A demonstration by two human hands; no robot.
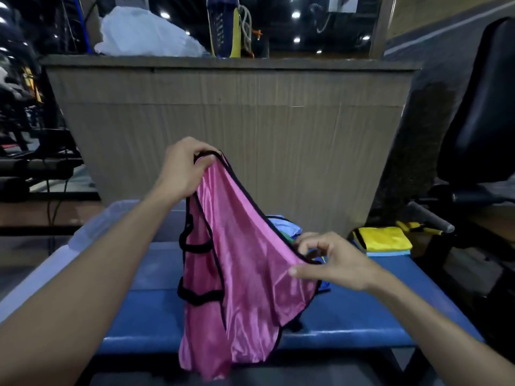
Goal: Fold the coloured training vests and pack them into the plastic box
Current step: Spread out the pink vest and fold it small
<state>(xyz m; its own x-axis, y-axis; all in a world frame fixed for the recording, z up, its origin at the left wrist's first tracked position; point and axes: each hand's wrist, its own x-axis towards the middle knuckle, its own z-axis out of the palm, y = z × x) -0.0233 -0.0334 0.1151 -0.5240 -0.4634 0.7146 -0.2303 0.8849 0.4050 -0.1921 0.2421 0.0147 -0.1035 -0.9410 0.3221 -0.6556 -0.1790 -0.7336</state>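
Hanging limp above the blue bench [348, 316], the pink vest [245, 260] looks light, slippery and floppy, so both hands, left [181, 171] and right [331, 263], pinch its black-bound edge.

From my remote seat I see only two arms and their hands. Both forearms are bare from the bottom edge of the view to the wrists; no sleeve or cuff shows anywhere. The left hand [182, 169] wears no glove, ring or band that I can make out. The right hand [333, 261] is likewise ungloved, its wrist plain, its fingernails short and unpainted.
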